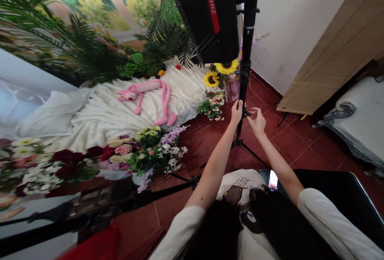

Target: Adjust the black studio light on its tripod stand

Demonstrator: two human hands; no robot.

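Observation:
A black light stand (245,48) rises in front of me from splayed legs on the floor. At its top sits a large black studio light (207,16) with a red stripe lettered ZHEYU. My left hand (237,112) is closed around the stand's pole, just above a clamp. Beside it, my right hand (257,121) has thumb and fingers pinched at the small black locking knob (246,113) on the pole's right side. Part of the knob is hidden by the fingers.
A pink plush panther (147,92) lies on a white fleecy blanket (99,112) at left. Flowers (123,154) line its front; sunflowers (226,67) stand behind the pole. Another black stand (168,190) crosses lower left. A white carved sofa (360,120) is at right.

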